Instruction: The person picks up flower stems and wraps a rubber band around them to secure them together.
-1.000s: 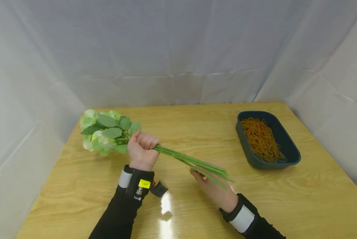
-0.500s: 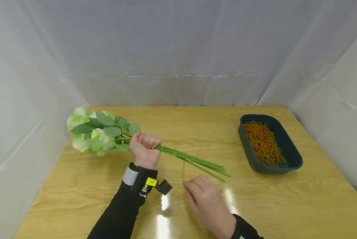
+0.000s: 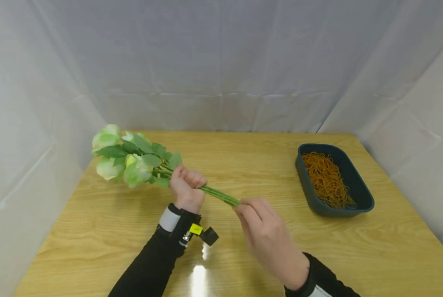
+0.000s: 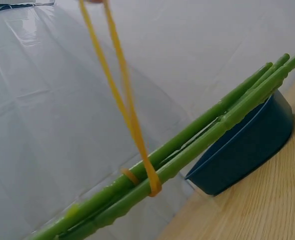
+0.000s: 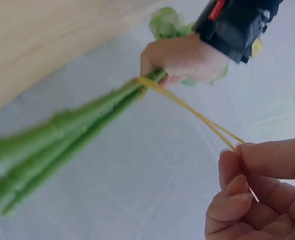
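My left hand point(image 3: 187, 187) grips a bunch of artificial flowers point(image 3: 108, 169) by the stems, just below the leaves. The pale green-white blooms point to the left and the bare green stems point(image 4: 222, 125) run to the right. A yellow rubber band point(image 4: 143, 157) loops round the stems, and its free end is drawn out taut in two strands. In the right wrist view, the thumb and a finger of my right hand point(image 5: 262, 185) pinch that end. From the head, my right hand point(image 3: 267, 235) hides the stem ends.
A dark blue plastic tub point(image 3: 306, 192) stands at the right of the wooden table point(image 3: 95, 247), with a heap of orange-brown rubber bands point(image 3: 325, 181) in it. Pale sheeting point(image 3: 221, 62) hangs behind the table and along both sides.
My right hand went from beneath the stem ends towards the near edge, stretching the band, then rose over the stems. The flowers tilted slightly, still in my left hand.
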Demonstrator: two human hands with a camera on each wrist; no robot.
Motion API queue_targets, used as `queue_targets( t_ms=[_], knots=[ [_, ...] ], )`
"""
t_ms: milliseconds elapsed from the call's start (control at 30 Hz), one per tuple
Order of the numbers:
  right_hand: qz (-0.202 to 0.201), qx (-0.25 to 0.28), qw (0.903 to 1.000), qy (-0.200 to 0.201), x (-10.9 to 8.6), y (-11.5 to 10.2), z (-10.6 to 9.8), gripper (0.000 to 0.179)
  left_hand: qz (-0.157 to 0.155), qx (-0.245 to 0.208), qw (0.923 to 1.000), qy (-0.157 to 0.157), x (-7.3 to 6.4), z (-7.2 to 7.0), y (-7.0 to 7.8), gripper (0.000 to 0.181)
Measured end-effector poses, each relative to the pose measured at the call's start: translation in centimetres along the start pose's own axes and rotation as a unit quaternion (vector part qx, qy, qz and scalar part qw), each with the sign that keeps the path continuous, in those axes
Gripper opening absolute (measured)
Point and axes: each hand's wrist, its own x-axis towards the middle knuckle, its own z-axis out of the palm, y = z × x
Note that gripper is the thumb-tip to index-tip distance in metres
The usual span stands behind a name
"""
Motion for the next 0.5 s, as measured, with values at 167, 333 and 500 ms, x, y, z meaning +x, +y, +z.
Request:
queue_targets(
  t_ms=[167,333,500],
  knots=[
    [0.014,0.04,0.9991,-0.006,1.1,0.7,-0.6,0.017,-0.005,0.037,0.9993,-0.003,-0.1,-0.4,-0.7,0.051],
    [0.044,0.1,0.9938,-0.021,2.2,1.7,-1.2,0.011,-0.006,0.058,0.9982,-0.011,-0.2,-0.5,-1.1,0.05],
    [0.082,0.163,0.9815,-0.058,3.4,2.6,-2.2,0.004,-0.006,0.075,0.9969,-0.024,-0.2,-0.6,-1.2,0.048]
  ],
)
